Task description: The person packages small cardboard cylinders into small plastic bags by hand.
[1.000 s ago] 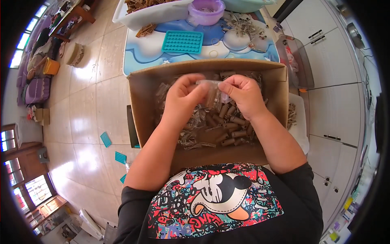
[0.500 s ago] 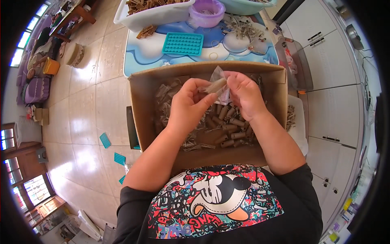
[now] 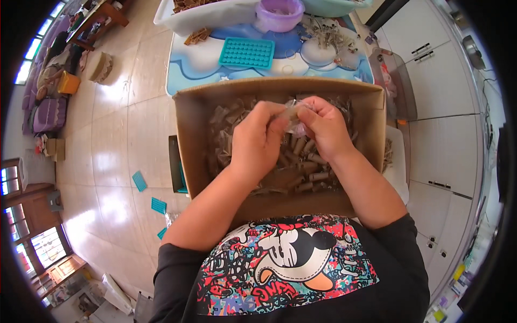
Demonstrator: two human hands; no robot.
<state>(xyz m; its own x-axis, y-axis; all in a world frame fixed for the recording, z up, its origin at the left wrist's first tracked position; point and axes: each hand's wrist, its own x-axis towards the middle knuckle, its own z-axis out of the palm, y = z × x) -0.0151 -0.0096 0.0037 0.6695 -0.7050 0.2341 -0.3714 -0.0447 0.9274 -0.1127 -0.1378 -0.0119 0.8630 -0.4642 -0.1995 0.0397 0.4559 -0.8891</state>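
Observation:
Above the cardboard box [image 3: 280, 85], both my hands are closed on one small clear plastic bag [image 3: 295, 127]. My left hand [image 3: 254, 140] pinches it from the left, and my right hand [image 3: 329, 128] grips its right side with bent fingers. A brown piece shows at the bag, mostly hidden by the fingers; it looks like one of the small brown cylinders [image 3: 319, 176] lying loose in the box below. Along the box's left side are crumpled clear bags [image 3: 219, 116] with brown pieces in them.
Beyond the box, a cloud-patterned table [image 3: 186, 70] bears a teal moulded tray [image 3: 247, 53], a purple bowl [image 3: 280, 21], a white bin [image 3: 210, 21] and small metal parts [image 3: 328, 37]. Several teal trays [image 3: 159, 205] lie on the floor at left. Cabinets [image 3: 441, 145] stand at right.
The brown cylinder, plainly visible between my hands before, is now mostly covered by my fingers and the bag. My right hand has turned and lowered slightly. The whole view has shifted a little.

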